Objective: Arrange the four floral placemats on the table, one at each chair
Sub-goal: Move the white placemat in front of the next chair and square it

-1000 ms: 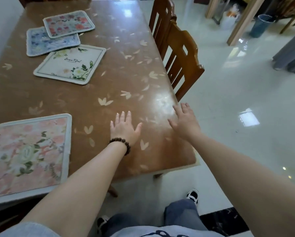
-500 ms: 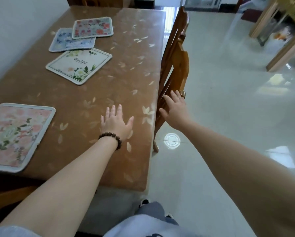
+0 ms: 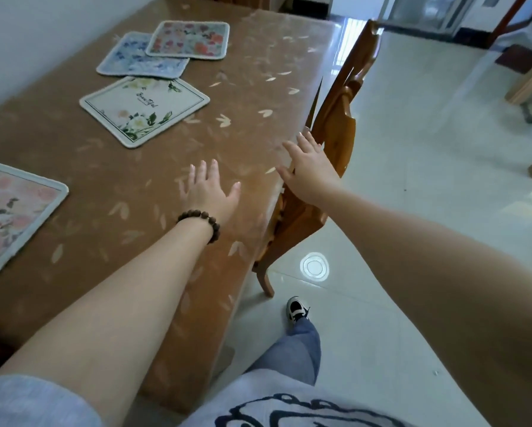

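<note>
You are reaching forward over the table (image 3: 252, 97) with both hands, and both are holding nothing: the fingers of your left hand (image 3: 207, 189) are lying straight and spread above the tabletop, and your right hand (image 3: 309, 167) is stretching with relaxed fingers over the table edge beside the wooden chair (image 3: 335, 124). I am judging that the next mat to take is the white placemat (image 3: 144, 109), because it is lying alone. To take it well, you are better sliding your fingertips under its near corner instead of pressing on it. It is lying ahead and to the left of your left fingers, apart from them. The blue placemat (image 3: 129, 61) and the red-flower placemat (image 3: 189, 40), overlapping, are lying further, and the pink placemat (image 3: 9, 211) is already resting at the left edge.
</note>
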